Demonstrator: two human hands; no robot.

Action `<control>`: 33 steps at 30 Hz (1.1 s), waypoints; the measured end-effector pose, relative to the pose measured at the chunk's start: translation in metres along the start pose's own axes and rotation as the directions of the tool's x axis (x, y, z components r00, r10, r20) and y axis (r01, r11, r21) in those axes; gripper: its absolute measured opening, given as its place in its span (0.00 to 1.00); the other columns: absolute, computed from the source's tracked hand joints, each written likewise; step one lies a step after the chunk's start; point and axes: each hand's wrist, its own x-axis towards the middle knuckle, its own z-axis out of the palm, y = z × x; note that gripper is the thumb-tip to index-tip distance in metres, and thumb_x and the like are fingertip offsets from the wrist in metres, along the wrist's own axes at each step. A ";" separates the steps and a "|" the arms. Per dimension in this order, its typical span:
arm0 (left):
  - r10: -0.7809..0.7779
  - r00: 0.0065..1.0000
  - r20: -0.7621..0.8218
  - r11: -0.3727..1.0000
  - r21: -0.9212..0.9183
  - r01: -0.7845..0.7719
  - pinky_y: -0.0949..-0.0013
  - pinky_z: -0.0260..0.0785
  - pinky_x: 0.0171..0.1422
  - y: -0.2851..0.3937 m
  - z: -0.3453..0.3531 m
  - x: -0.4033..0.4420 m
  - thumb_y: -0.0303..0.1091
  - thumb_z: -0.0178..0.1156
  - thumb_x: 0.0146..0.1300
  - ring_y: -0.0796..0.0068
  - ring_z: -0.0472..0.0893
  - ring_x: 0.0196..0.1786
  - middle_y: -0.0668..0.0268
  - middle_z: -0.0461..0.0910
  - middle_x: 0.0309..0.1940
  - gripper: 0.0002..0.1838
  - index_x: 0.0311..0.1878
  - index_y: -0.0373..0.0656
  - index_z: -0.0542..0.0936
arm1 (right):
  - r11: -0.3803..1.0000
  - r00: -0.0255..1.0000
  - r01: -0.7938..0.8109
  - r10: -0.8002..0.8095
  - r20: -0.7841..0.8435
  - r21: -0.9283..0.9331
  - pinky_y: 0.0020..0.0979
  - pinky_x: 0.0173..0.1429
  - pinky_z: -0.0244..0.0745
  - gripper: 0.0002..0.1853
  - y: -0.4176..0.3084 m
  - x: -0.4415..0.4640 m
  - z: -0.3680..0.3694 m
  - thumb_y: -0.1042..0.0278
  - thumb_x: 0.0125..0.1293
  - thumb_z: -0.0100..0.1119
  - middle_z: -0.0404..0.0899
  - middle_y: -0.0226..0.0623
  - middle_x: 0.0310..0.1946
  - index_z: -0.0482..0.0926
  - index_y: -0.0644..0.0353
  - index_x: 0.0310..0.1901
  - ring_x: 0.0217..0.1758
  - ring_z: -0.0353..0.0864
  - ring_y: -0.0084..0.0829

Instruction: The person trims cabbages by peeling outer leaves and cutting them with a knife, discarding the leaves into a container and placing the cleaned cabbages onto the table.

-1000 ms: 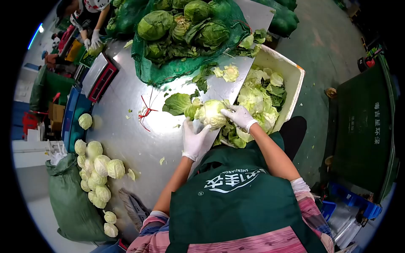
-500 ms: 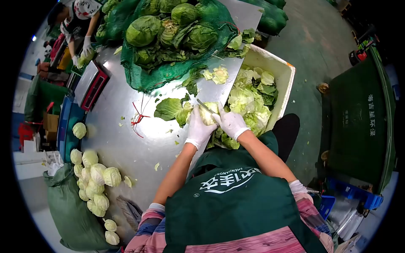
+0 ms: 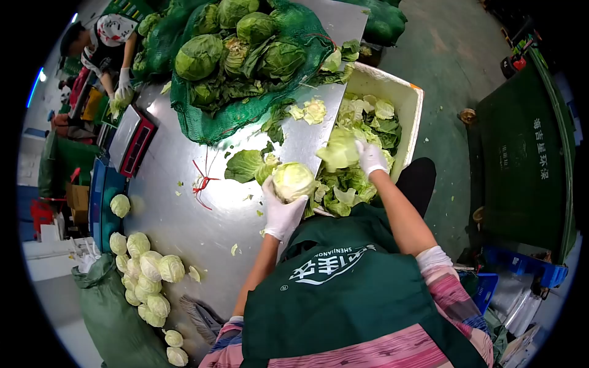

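A pale, trimmed cabbage point(image 3: 293, 181) rests in my left hand point(image 3: 283, 211), gloved in white, with the fingers wrapped round its lower side. My right hand point(image 3: 372, 158), gloved too, grips a loose cabbage leaf point(image 3: 339, 151), blurred by motion, over a white foam box point(image 3: 412, 116). Pale and green leaves point(image 3: 353, 184) fill much of that box. Whether the knife is still in my right hand is hidden. On the metal table point(image 3: 202, 236) just left of the held cabbage lies a green outer leaf point(image 3: 243, 165).
A green mesh sack point(image 3: 205, 119) with untrimmed cabbages point(image 3: 199, 56) occupies the table's far side. Several trimmed cabbages point(image 3: 150, 267) are grouped at the left, near a red-edged scale point(image 3: 136, 142). A co-worker point(image 3: 110, 52) handles a cabbage at upper left. A green bin point(image 3: 518, 153) stands right.
My right hand has left the cabbage and moved right and up over the box, carrying a leaf. The knife blade has gone from view. My left hand keeps the cabbage, now turned paler side up.
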 end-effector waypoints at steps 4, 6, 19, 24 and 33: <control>-0.031 0.998 0.059 0.987 -0.153 0.040 0.62 0.64 0.70 0.001 -0.009 -0.001 0.24 0.76 0.41 0.63 0.69 0.64 0.52 0.64 0.62 0.51 0.66 0.38 0.53 | 0.997 0.991 0.074 -0.069 0.112 -0.035 0.45 0.47 0.76 0.41 -0.030 -0.023 -0.011 0.39 0.68 0.48 0.81 0.58 0.34 0.53 0.61 0.71 0.40 0.82 0.53; 0.048 0.994 0.103 0.998 0.035 -0.052 0.61 0.63 0.70 -0.005 -0.006 0.003 0.24 0.76 0.39 0.59 0.68 0.64 0.51 0.64 0.62 0.51 0.66 0.38 0.54 | 0.909 0.921 0.344 -0.375 0.101 0.236 0.45 0.48 0.76 0.44 -0.057 -0.038 0.010 0.34 0.62 0.53 0.81 0.59 0.38 0.59 0.58 0.70 0.42 0.82 0.54; 0.043 0.982 0.185 0.998 -0.041 -0.036 0.61 0.61 0.73 -0.022 -0.016 -0.009 0.17 0.75 0.38 0.60 0.63 0.70 0.57 0.60 0.65 0.55 0.67 0.42 0.50 | 0.995 0.977 0.051 -0.033 0.212 -0.082 0.42 0.46 0.78 0.17 -0.022 -0.029 0.019 0.52 0.60 0.58 0.83 0.49 0.38 0.83 0.56 0.40 0.41 0.83 0.48; -0.003 0.997 0.074 0.983 -0.182 0.017 0.60 0.61 0.73 -0.012 -0.027 0.010 0.20 0.75 0.40 0.61 0.64 0.69 0.54 0.61 0.66 0.57 0.70 0.43 0.48 | 0.983 0.975 0.079 -0.111 0.194 0.165 0.39 0.52 0.76 0.29 -0.001 -0.045 0.030 0.44 0.59 0.61 0.83 0.50 0.42 0.81 0.62 0.50 0.45 0.83 0.45; 0.214 0.934 0.287 0.883 0.352 -0.311 0.64 0.55 0.75 -0.007 -0.030 0.005 0.26 0.78 0.32 0.64 0.62 0.71 0.60 0.62 0.67 0.57 0.71 0.41 0.58 | 0.916 0.917 0.242 -0.324 0.234 0.318 0.39 0.52 0.75 0.32 -0.097 -0.044 0.042 0.40 0.55 0.62 0.83 0.52 0.42 0.81 0.63 0.49 0.45 0.83 0.45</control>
